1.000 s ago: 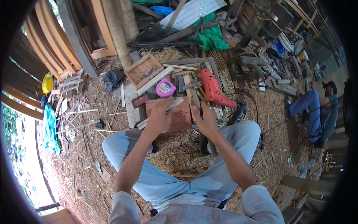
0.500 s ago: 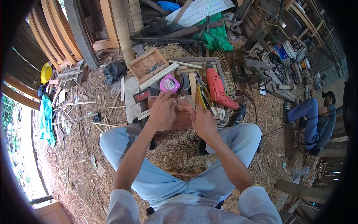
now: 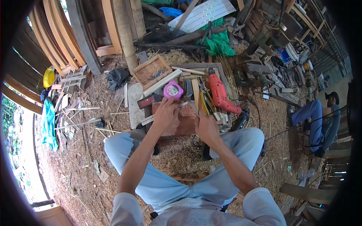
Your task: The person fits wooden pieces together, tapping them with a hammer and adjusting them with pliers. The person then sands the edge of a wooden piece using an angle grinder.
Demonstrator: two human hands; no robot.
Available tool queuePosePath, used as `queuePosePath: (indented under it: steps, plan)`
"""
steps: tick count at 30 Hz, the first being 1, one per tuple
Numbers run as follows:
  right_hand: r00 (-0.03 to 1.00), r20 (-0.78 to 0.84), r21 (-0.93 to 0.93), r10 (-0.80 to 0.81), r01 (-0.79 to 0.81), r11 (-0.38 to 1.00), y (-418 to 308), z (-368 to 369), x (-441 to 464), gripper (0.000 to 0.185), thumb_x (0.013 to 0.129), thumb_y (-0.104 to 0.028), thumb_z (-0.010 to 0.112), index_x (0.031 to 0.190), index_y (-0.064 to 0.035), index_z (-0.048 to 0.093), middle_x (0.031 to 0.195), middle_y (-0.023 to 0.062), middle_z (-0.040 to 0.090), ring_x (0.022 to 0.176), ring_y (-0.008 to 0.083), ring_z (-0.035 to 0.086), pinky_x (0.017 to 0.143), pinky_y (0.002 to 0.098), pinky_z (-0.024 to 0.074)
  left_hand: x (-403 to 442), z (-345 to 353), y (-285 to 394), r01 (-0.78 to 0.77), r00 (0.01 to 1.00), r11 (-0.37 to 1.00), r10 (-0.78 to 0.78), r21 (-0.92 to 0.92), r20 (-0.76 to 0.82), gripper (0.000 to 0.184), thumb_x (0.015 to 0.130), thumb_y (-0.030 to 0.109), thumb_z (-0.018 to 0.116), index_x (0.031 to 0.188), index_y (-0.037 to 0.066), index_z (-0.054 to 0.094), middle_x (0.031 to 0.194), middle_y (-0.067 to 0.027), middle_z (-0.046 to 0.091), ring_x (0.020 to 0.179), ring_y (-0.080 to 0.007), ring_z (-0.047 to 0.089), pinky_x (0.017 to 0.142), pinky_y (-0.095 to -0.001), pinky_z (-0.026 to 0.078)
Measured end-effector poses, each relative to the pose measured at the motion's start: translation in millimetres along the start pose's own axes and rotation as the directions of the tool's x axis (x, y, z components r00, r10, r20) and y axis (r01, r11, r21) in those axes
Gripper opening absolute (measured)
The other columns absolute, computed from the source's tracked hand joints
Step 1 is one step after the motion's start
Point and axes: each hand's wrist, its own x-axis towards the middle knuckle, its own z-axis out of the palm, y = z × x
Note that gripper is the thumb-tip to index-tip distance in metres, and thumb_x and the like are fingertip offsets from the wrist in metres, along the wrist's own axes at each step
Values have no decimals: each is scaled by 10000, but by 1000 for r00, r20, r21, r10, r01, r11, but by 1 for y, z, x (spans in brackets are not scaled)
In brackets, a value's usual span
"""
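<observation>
My left hand (image 3: 167, 116) is over the reddish-brown wooden board (image 3: 177, 130), fingers bent and closed, just below the pink tape measure (image 3: 173, 89). My right hand (image 3: 206, 126) is at the board's right side with its fingers curled in. Between the hands, a small pale strip (image 3: 191, 106) slants toward the right fingertips; what either hand grips is too small to make out. Yellow-handled pliers (image 3: 207, 102) lie just beyond my right hand. A red power drill (image 3: 221, 92) rests to their right.
A wooden tray (image 3: 151, 83) holding small metal pieces sits at the back of the low bench. Wood shavings and offcuts cover the floor (image 3: 86, 150). A black cable (image 3: 277, 136) runs to the right, where another person (image 3: 326, 120) sits. Curved wooden frames (image 3: 60, 35) stand at back left.
The view has shifted slightly, so the bench and its tools appear a little lower. Both hands stay close to the same place over the board, with only small finger movement.
</observation>
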Motion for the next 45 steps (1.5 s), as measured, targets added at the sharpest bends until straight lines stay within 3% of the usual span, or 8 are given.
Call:
queuePosePath:
  steps: [11, 14, 22, 33, 34, 36, 42, 45]
  plan:
    - [998, 16, 130, 56, -58, 990, 13, -2, -4, 242, 939, -187, 528, 962, 44, 462, 687, 320, 580, 711, 511, 584, 648, 570, 442, -15, 8, 11, 25, 993, 1000, -25, 5, -116, 305, 714, 57, 668, 1019, 48, 655, 1068, -88, 577, 1034, -291, 524, 874, -422, 450]
    - [998, -60, 148, -22, 30, 989, 6, -17, -11, 214, 943, -141, 526, 947, 61, 457, 692, 327, 559, 691, 530, 535, 633, 582, 390, -26, 13, 20, 34, 988, 999, -31, 18, -152, 321, 702, 46, 668, 1022, 59, 649, 1095, -89, 569, 1061, -290, 525, 890, -440, 435]
    - [994, -22, 122, -105, 107, 987, 16, -11, -21, 226, 945, -158, 528, 951, 54, 449, 718, 330, 570, 709, 523, 559, 616, 566, 418, -19, 22, 14, 87, 968, 996, -88, -17, -235, 472, 678, 28, 687, 1144, 76, 636, 1070, -89, 543, 1026, -287, 542, 851, -406, 449]
    - [992, -44, 133, -120, 125, 983, 10, -3, -20, 243, 946, -171, 509, 992, 57, 438, 736, 320, 587, 723, 508, 587, 621, 555, 451, -19, 23, 14, 78, 985, 988, -57, 130, -160, 378, 768, 149, 654, 1118, 12, 607, 1021, -130, 487, 1033, -309, 499, 863, -416, 448]
    - [997, 50, 100, -55, 50, 994, 13, -2, -20, 249, 949, -179, 509, 990, 56, 439, 746, 318, 589, 732, 505, 590, 625, 551, 455, -18, 23, 16, 93, 988, 989, -77, 112, -137, 377, 775, 160, 647, 1114, 2, 604, 1026, -135, 486, 1043, -313, 494, 870, -419, 446]
    - [990, 137, 64, 14, -23, 998, 13, -2, -18, 256, 953, -188, 509, 988, 56, 440, 755, 316, 591, 741, 502, 592, 629, 547, 458, -17, 22, 17, 91, 987, 990, -76, 106, -141, 373, 765, 148, 650, 1103, -4, 607, 1025, -135, 487, 1043, -313, 495, 877, -420, 444]
    - [995, -45, 70, -94, 97, 993, -1, -11, -21, 225, 943, -161, 507, 981, 49, 435, 705, 311, 595, 700, 497, 603, 603, 555, 464, -17, 24, 13, 56, 990, 991, -39, 124, -136, 342, 734, 119, 656, 1045, -19, 623, 1022, -134, 488, 1043, -304, 499, 885, -419, 444]
    - [997, 79, 22, -4, 2, 1000, 5, 0, -20, 213, 944, -161, 502, 969, 39, 433, 679, 306, 591, 671, 493, 604, 588, 559, 465, -18, 23, 16, 36, 987, 994, -19, 105, -162, 341, 706, 82, 653, 1031, -18, 627, 1003, -128, 487, 1011, -302, 510, 842, -417, 452]
